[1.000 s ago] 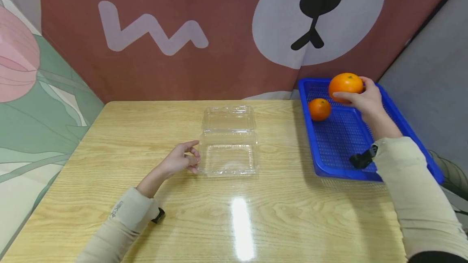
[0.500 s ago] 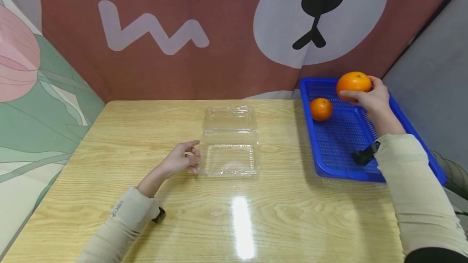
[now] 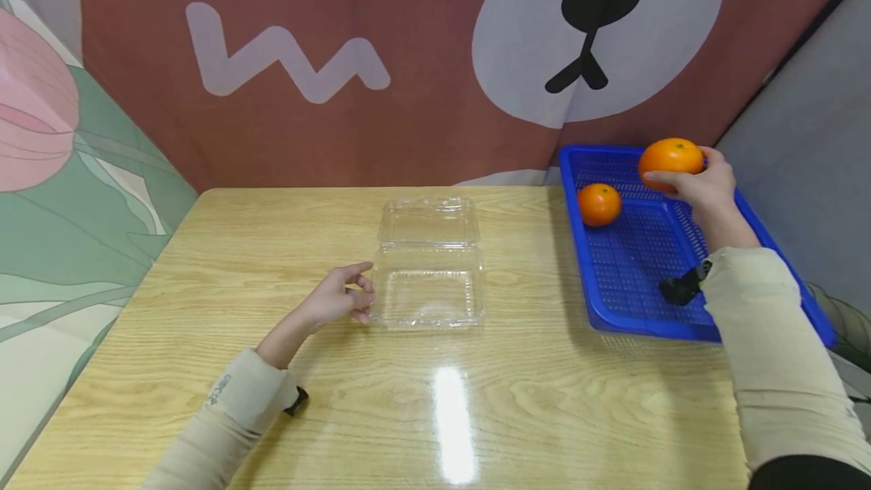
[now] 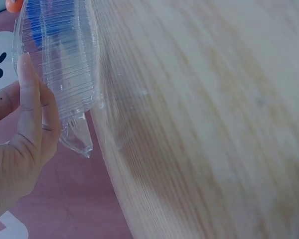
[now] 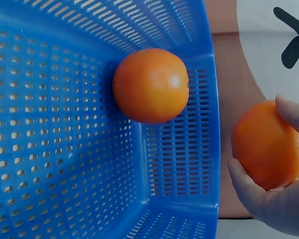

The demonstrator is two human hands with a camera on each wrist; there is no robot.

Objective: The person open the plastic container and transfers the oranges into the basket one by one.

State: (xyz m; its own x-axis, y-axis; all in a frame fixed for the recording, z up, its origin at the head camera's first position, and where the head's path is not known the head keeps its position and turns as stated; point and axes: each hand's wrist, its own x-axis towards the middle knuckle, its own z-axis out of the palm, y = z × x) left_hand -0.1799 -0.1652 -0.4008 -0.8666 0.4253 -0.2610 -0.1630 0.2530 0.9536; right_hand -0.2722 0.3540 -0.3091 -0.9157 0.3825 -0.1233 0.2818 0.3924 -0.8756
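My right hand (image 3: 714, 187) grips a large orange (image 3: 670, 161) between thumb and fingers, above the far right part of a blue plastic basket (image 3: 590, 286). The right wrist view shows that orange (image 5: 266, 142) beyond the basket's rim. A second orange (image 3: 599, 205) lies inside the basket, in its far left corner. At the middle of the table, a clear plastic clamshell box (image 3: 429, 286) stands with its lid folded back, away from me. My left hand (image 3: 333, 297) is at the box's left side, fingertips right at its wall (image 4: 65, 74) in the left wrist view.
The wooden table (image 3: 272, 414) ends at a wall covering (image 3: 408, 142) with a printed cartoon face. Behind the basket on the right is a grey wall (image 3: 810, 97). A bright light reflection lies on the tabletop.
My right hand has moved to the right over the basket, carrying the orange with it. My left hand and the clear box have stayed in place.
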